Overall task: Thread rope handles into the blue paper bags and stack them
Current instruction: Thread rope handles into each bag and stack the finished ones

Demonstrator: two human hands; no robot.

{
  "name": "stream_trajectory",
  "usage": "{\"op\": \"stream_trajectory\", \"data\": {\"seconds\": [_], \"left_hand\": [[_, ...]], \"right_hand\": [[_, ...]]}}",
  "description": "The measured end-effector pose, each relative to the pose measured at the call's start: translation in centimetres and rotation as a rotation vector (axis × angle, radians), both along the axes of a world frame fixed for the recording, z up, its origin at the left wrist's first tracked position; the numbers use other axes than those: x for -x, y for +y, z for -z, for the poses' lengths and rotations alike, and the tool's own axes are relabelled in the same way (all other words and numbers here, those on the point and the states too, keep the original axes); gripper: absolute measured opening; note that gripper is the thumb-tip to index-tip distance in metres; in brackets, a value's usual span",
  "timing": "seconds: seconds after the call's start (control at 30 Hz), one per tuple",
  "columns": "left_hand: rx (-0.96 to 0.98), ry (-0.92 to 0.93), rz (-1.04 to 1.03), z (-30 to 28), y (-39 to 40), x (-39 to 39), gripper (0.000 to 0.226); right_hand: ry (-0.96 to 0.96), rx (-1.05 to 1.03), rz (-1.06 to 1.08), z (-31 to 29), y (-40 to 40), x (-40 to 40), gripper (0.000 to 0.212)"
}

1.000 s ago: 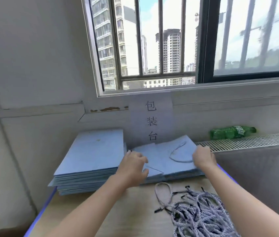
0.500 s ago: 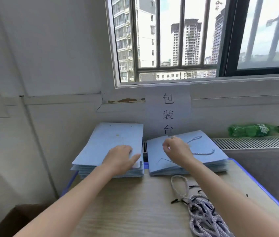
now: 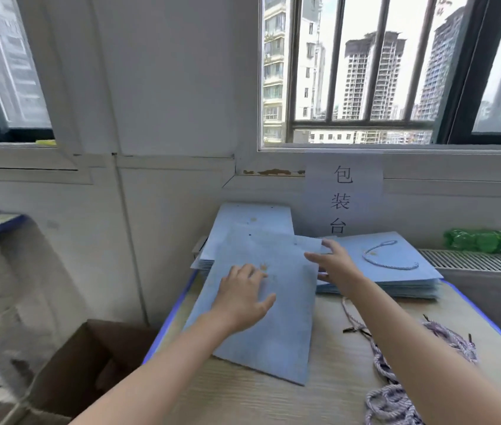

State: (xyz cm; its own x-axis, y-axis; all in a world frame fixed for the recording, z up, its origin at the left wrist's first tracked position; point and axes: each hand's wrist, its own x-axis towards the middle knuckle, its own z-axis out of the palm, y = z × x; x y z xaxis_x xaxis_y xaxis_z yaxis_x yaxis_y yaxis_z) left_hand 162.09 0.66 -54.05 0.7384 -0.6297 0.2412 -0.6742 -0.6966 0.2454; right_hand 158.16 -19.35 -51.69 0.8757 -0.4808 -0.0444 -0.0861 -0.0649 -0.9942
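a flat pale-blue bag lies skewed on the worktop, its far end overlapping the left stack of bags by the wall, its near corner pointing toward the camera. it is a plain matte sheet shape with a small gold mark near its middle and no handle showing. the left hand rests flat on the bag, fingers straight and spread, gripping nothing. the right hand is at the bag's right edge, fingers loosely extended, thumb on the edge; whether it pinches the paper i cannot tell. right of the bag sits the right stack, its top bag carrying a rope handle in a loop. loose ropes lie tangled on the worktop, right of the bag. a cardboard box stands left of the worktop.
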Motion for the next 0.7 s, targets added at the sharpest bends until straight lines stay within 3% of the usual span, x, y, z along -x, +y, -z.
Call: {"op": "stream_trajectory", "data": {"seconds": [0.13,0.27,0.4,0.47,0.7], "left_hand": [[0.109,0.018,-0.095,-0.4,0.3,1.3,0.047],[-0.025,0.027,-0.095,0.2,-0.4,2.9,0.058],[-0.208,0.073,-0.021,2.2,-1.4,4.9,0.071],[-0.262,0.106,0.024,3.4,-1.4,5.5,0.077],[-0.29,0.219,0.196,4.2,-0.5,4.8,0.079]], "right_hand": [[0.058,0.105,-0.01,-0.5,1.0,2.4,0.01],[0.289,0.414,-0.188,0.3,1.2,5.4,0.021],[0.41,0.763,-0.162,1.9,0.1,7.7,0.011],[0.466,0.959,-0.174,3.0,-0.4,8.0,0.02],[0.276,1.076,-0.072,6.0,-0.4,6.0,0.01]]}}
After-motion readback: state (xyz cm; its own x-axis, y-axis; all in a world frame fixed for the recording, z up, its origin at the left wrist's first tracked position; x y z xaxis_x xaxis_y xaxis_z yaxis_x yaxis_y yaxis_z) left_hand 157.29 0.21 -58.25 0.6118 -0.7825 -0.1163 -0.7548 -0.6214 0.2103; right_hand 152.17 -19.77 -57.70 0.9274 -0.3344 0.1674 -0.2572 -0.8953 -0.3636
